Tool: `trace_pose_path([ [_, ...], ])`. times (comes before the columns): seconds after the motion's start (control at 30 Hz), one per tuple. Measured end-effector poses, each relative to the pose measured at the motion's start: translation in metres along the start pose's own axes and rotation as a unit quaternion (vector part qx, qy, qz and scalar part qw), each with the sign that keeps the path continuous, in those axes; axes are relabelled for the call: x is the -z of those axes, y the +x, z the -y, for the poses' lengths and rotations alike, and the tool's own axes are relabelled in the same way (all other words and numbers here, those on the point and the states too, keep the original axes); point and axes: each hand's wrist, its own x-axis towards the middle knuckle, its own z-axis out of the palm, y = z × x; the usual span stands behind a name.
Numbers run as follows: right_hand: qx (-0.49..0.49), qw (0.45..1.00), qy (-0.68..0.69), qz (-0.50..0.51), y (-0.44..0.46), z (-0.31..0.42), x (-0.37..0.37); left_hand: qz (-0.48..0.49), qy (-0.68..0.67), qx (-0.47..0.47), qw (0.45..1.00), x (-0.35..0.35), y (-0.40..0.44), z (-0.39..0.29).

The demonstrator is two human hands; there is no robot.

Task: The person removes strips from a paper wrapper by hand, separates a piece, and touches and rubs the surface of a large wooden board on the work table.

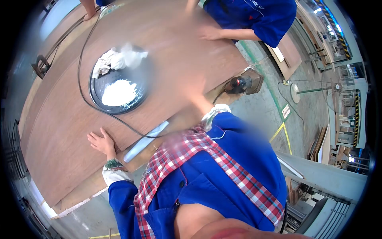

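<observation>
My left hand (102, 142) lies on the large brown wood panel (59, 151) near its front edge, fingers spread, holding nothing. My right hand (194, 87) reaches forward over the panel. A blurred patch of the view hides its fingers and anything in them. Between and beyond my hands sits a round black tray (92, 92) with white paste (118, 95) and a crumpled white cloth (113, 60). A dark cable (81, 75) curves past the tray toward my body. To the right of my left hand, a pale bluish strip (145, 142) lies along the panel's front edge.
A dark power tool (238, 85) rests by the panel's right corner. Across the panel, a co-worker's hand (211, 33) touches the surface, and another person's hand (90, 15) is at the far left. A pedestal stand (294, 92) and stacked boards (318, 143) are at right.
</observation>
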Motion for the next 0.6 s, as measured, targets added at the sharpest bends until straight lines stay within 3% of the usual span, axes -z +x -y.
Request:
trace_pose_path([
  [0.2, -0.070, 0.995, 0.056, 0.046, 0.099, -0.043, 0.004, -0.006, 0.002, 0.004, 1.000, 0.007, -0.002, -0.003],
  [0.33, -0.088, 0.995, 0.025, 0.034, 0.140, -0.046, 0.024, -0.004, 0.006, 0.000, 1.000, 0.018, -0.002, -0.008],
  [0.4, -0.141, 0.990, 0.011, 0.025, 0.152, -0.039, 0.027, -0.009, 0.008, -0.001, 1.000, 0.010, -0.004, -0.001],
  [0.6, -0.139, 0.989, -0.019, 0.041, 0.160, -0.030, 0.057, -0.009, 0.004, 0.001, 1.000, 0.027, -0.009, 0.003],
])
